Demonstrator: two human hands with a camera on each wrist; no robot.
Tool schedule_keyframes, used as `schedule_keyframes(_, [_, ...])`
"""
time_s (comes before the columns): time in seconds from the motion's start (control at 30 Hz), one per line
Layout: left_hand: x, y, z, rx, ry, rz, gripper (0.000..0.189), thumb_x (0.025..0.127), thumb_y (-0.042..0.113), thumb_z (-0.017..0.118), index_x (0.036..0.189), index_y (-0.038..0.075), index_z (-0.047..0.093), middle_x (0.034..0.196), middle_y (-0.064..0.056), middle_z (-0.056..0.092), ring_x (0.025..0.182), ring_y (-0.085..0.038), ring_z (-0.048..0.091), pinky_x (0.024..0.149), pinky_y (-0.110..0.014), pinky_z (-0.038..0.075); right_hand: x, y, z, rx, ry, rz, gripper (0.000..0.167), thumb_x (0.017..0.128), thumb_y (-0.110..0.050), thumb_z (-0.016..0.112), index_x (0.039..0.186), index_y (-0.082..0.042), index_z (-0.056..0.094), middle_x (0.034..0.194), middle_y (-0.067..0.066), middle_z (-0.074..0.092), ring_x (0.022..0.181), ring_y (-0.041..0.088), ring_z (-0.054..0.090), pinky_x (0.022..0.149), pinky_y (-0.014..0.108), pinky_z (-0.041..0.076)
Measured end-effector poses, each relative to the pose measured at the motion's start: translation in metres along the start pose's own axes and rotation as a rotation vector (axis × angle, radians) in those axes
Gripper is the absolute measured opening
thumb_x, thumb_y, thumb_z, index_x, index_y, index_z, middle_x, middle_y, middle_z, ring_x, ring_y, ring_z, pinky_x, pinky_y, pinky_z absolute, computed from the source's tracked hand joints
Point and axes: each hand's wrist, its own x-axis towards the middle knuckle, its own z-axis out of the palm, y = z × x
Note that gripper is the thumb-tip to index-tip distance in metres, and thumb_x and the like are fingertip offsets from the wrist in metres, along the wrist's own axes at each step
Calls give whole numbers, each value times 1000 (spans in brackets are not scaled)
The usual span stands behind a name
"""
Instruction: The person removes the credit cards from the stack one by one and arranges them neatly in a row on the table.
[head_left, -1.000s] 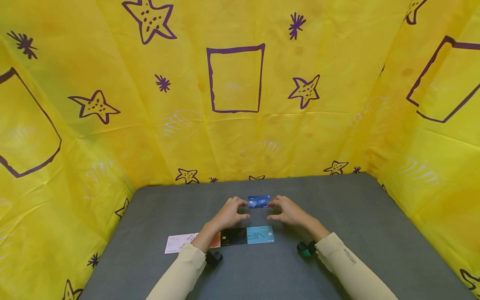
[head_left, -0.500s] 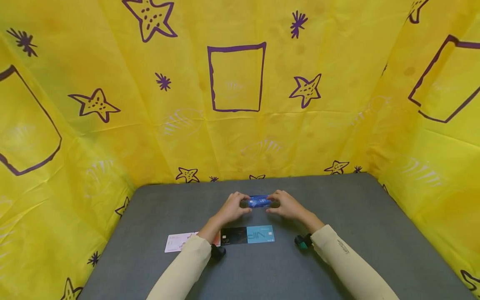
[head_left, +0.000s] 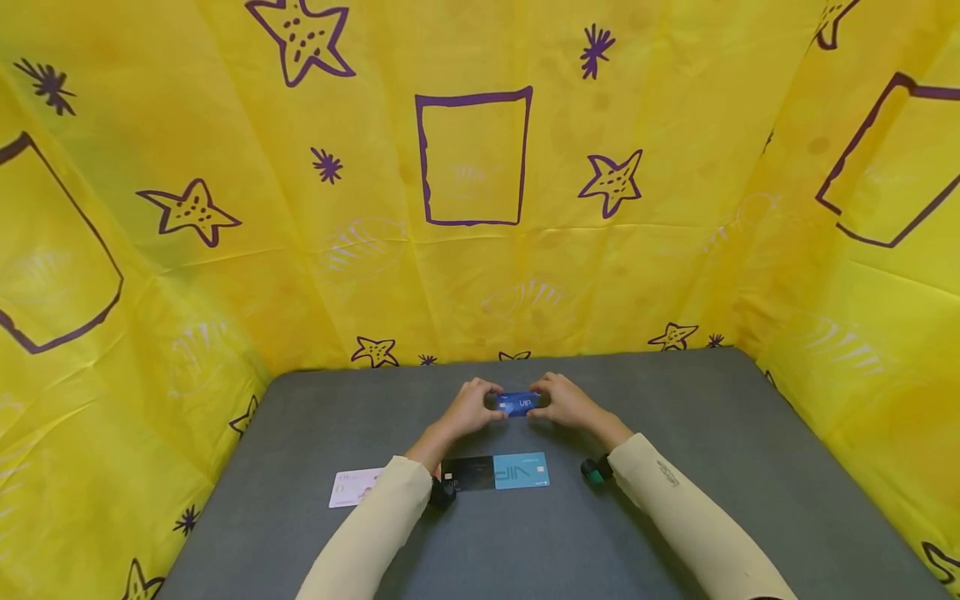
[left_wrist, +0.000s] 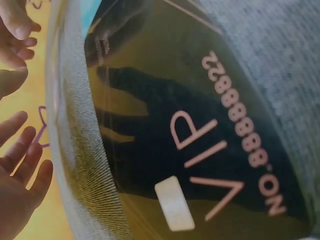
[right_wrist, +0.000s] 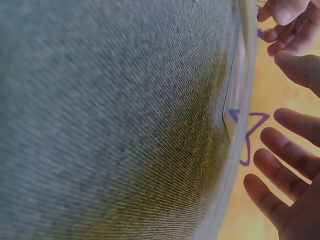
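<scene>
A blue VIP card [head_left: 516,405] lies toward the back of the grey table. My left hand [head_left: 474,406] is at its left end and my right hand [head_left: 567,402] at its right end, thumbs and fingers apart around it. Both wrist views show spread fingers with nothing between them; whether fingertips touch the card cannot be made out. Nearer to me is a row of cards: a pale pink one [head_left: 354,487], a black VIP one [head_left: 472,472] and a teal VIP one [head_left: 522,471]. My left forearm hides most of an orange card. The black card [left_wrist: 200,150] fills much of the left wrist view.
The dark grey table [head_left: 645,517] ends at a yellow cloth backdrop [head_left: 472,283] printed with starfish and frames. Yellow cloth also stands at both sides. Small black devices [head_left: 597,470] are strapped at my wrists.
Both hands have moved slightly forward and inward around the blue card's ends. My left sleeve now covers more of the orange and pink cards. The cards lie where they were.
</scene>
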Motion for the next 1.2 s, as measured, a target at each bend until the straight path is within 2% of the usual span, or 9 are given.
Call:
schedule_keyframes(0.37, [9,-5,8,46,-5,-20,52,82,28,78,126,6,63,120,-15,57,110,-27,48,98,-45,43,13,4,3,-45,-63,21,51,79,-32,80,119,-2,67,109,12,60,96,23,54,90,43,47])
schedule_keyframes(0.53, [11,-6,8,103,-7,-17,52,81,28,78,125,5,63,120,-15,57,108,-28,49,97,-44,43,20,2,4,-60,-92,17,51,79,-30,81,119,-1,67,109,13,60,96,24,55,90,43,47])
schedule_keyframes(0.73, [15,0,10,190,-45,-36,56,81,29,79,129,5,61,123,-16,56,107,-28,47,96,-44,42,25,-3,0,-99,-135,17,51,75,-24,83,118,-1,67,110,14,59,96,24,54,89,43,47])
schedule_keyframes(1.2, [20,5,5,220,-120,-52,53,84,29,76,130,7,61,125,-13,54,109,-27,45,96,-43,41,34,-3,0,-159,-222,6,48,77,-22,82,118,-2,68,110,13,58,96,24,55,92,42,48])
